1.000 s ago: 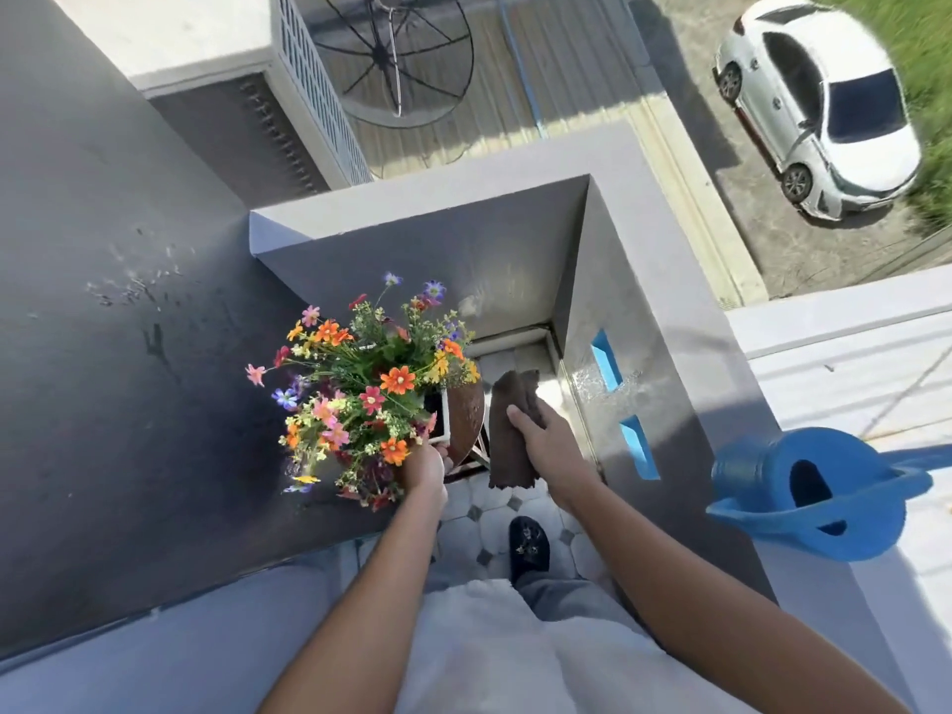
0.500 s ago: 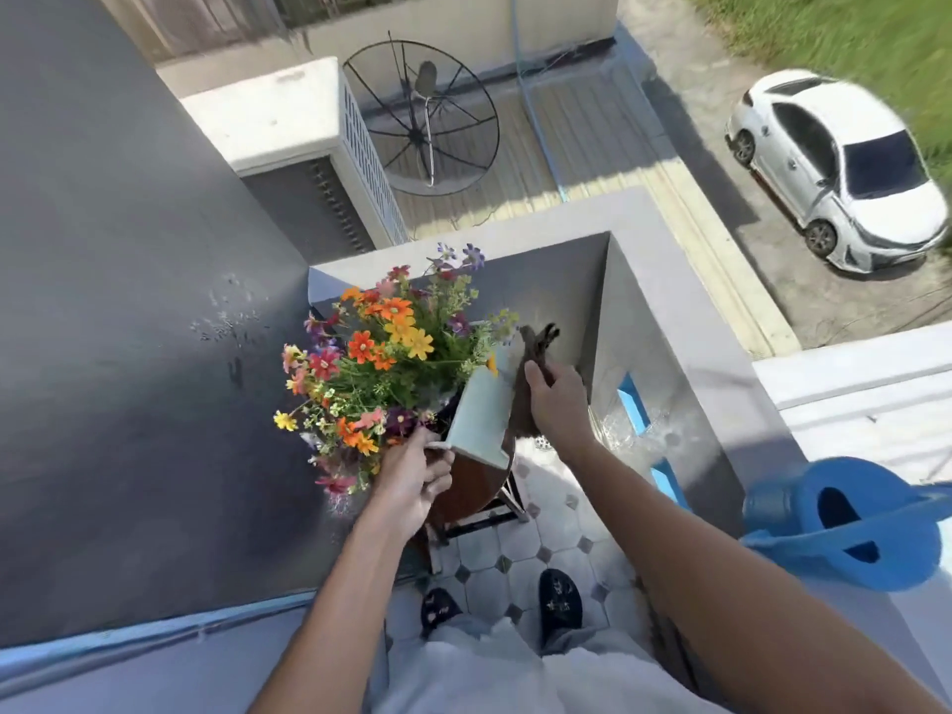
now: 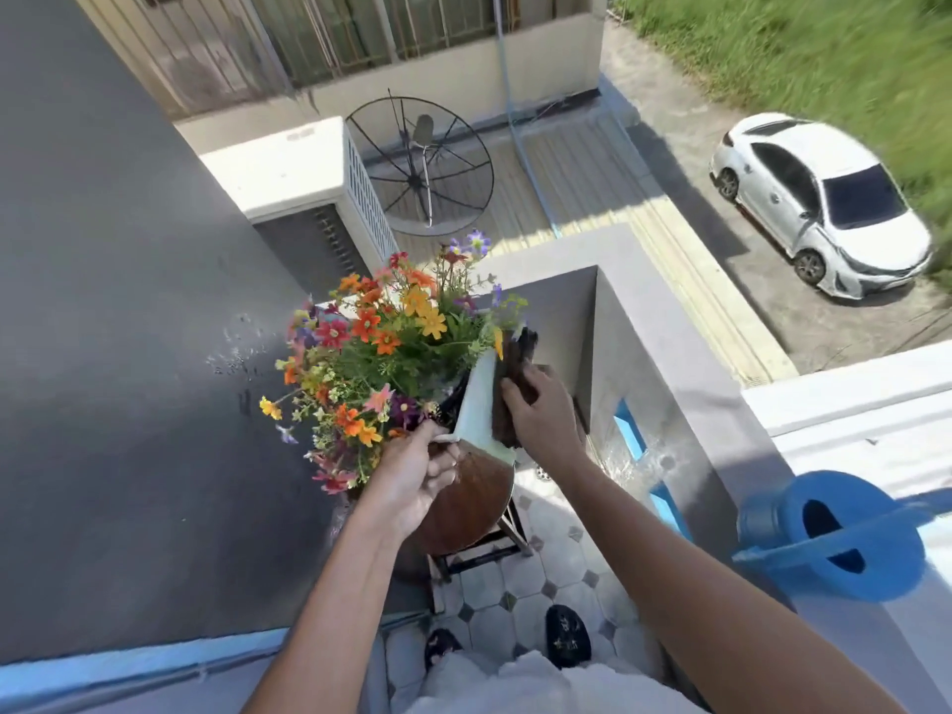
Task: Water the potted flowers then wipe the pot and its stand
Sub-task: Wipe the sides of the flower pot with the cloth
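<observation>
I see the left hand [image 3: 412, 479] clamped on the near corner of the pale flower pot [image 3: 476, 409], tilted above its round wooden stand [image 3: 471, 507]. At three o'clock, my right hand [image 3: 543, 417] presses a brown cloth [image 3: 510, 389] against the pot's side.

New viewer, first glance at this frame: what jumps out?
The bright bunch of flowers at centre, in a pale pot tipped over a round wooden stand. The left hand grips the pot's near corner while the right hand presses a dark cloth against its side. At right, a blue watering can sits on the ledge; a white car is parked far below.
</observation>
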The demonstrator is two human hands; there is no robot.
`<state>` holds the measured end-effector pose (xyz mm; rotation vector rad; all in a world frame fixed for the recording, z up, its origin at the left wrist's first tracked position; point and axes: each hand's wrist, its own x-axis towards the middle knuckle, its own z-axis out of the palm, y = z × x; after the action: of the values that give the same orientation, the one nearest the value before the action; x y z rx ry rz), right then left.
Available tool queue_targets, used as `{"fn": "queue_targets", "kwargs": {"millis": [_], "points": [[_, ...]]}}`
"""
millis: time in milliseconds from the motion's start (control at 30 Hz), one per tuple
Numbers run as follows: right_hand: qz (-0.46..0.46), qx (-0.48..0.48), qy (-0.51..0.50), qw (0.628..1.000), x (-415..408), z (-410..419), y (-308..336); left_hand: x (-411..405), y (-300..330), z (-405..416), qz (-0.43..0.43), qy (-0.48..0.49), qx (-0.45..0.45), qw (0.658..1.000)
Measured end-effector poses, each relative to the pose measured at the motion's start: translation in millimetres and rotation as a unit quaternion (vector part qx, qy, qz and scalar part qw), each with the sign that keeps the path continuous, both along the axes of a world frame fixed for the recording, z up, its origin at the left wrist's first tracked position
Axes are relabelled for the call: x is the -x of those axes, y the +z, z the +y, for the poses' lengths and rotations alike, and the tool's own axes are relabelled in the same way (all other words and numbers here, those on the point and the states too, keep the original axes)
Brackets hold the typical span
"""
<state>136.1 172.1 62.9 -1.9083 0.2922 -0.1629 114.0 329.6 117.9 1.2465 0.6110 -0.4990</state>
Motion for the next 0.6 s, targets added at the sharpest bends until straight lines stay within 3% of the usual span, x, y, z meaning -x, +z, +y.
{"fn": "queue_targets", "kwargs": {"millis": [167, 433, 600], "points": [[-0.017, -0.029, -0.031, 0.999, -1, 4, 11, -2, 3, -4, -0.008, 0.005, -0.010, 1.000], [-0.105, -0.019, 0.056, 0.993, 16, 24, 32, -15, 18, -6, -0.038, 0.015, -0.012, 0.999], [-0.034, -0.014, 0.003, 0.999, 19, 5, 7, -12, 22, -3, -0.036, 0.018, 0.016, 0.999]]}}
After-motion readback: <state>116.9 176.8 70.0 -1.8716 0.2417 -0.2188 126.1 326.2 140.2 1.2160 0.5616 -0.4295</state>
